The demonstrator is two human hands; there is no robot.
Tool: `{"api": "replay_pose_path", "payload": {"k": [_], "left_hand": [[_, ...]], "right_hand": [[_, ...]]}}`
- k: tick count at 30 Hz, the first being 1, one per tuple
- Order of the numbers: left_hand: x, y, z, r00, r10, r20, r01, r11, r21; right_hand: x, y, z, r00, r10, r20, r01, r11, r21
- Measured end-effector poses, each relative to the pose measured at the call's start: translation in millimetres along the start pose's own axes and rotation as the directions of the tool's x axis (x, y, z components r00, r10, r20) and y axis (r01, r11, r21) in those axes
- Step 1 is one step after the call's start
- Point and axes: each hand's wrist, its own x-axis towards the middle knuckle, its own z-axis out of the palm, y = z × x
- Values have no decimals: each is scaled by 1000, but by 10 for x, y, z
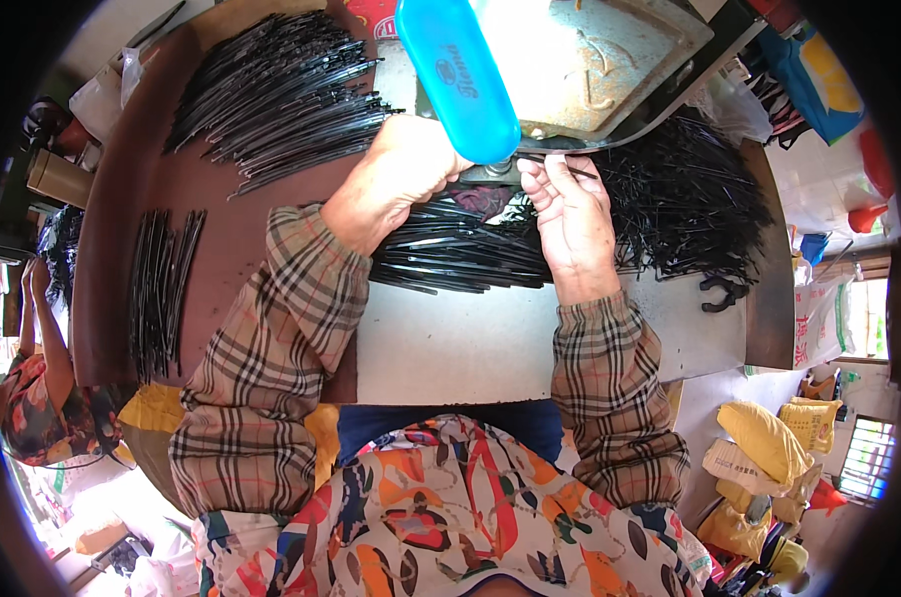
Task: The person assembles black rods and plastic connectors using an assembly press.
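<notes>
Right hand (575,219): it's pinching a thin black strip (586,174) at the near edge of the machine (619,75), presumably by fingertips for fine control.
Left hand (391,184): it's holding bent fingers left of the machine; tips are hiding, so I can't tell their grip.
Middle bundle (460,254): it's lying before the machine, likely for easy reach.

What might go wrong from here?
The right hand grips a thin strip close to the machine, so it could get nipped.
The blue piece hides some of the left hand in this view, so a slip there might go unseen.
The right-side pile lies crisscrossed; pieces might snag.
</notes>
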Motion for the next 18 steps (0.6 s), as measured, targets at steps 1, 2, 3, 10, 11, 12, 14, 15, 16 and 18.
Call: {"api": "replay_pose_path", "payload": {"k": [1,2,3,10,11,12,14,15,16,18], "left_hand": [[-9,4,-9,1000,21,11,-21,1000,-10],[-27,-3,-2,1000,19,7,-19,1000,-9],[-29,58,100,998,56,-16,-55,997,45],[7,122,130,984,-100,-144,133,961,241],[-1,117,144,984,-100,-146,133,962,239],[-15,130,182,994,-40,-100,59,978,198],[-3,186,233,996,90,1,-88,970,225],[35,176,231,996,91,-2,-89,970,225],[91,166,214,992,123,-24,-107,931,349],[86,147,209,987,157,-39,-121,875,468]], "right_hand": [[-5,2,6,1000,6,20,-6,1000,-10],[-10,11,15,1000,10,21,-10,1000,-9],[-14,6,4,1000,12,-2,-12,1000,8],[13,23,-1,1000,4,1,-4,1000,16],[12,18,-14,1000,5,1,-5,1000,14],[18,3,-35,1000,-8,1,7,1000,5],[44,-13,-116,999,-20,-29,19,1000,-20],[40,-12,-108,1000,-18,-26,18,1000,-22],[28,-14,-100,1000,-24,-14,23,999,-24],[-2,-12,-78,1000,-28,3,28,999,-15]]}}
